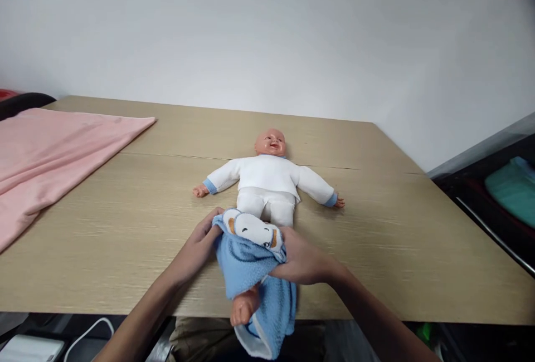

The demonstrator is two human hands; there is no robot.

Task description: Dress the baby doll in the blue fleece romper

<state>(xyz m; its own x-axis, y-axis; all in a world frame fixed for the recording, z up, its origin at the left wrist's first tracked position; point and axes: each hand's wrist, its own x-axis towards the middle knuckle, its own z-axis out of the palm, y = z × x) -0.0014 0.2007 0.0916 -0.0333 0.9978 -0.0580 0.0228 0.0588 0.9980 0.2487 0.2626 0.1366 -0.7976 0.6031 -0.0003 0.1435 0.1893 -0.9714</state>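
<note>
A baby doll (270, 175) in a white top and white trousers lies on its back on the wooden table (376, 239), arms spread, head toward the wall. Blue fleece trousers (251, 273) with a white animal patch are bunched around its legs, and one bare foot (243, 306) sticks out past the table's front edge. My left hand (200, 242) is closed on the left side of the blue trousers' waistband. My right hand (301, 259) is closed on the right side, fingers pinching the fabric.
A pink cloth (50, 156) lies spread on the table's left part. A dark chair back (20, 103) shows at far left. To the right, off the table, a dark container holds a teal fabric (514, 186). A white cable (87, 331) lies below the table.
</note>
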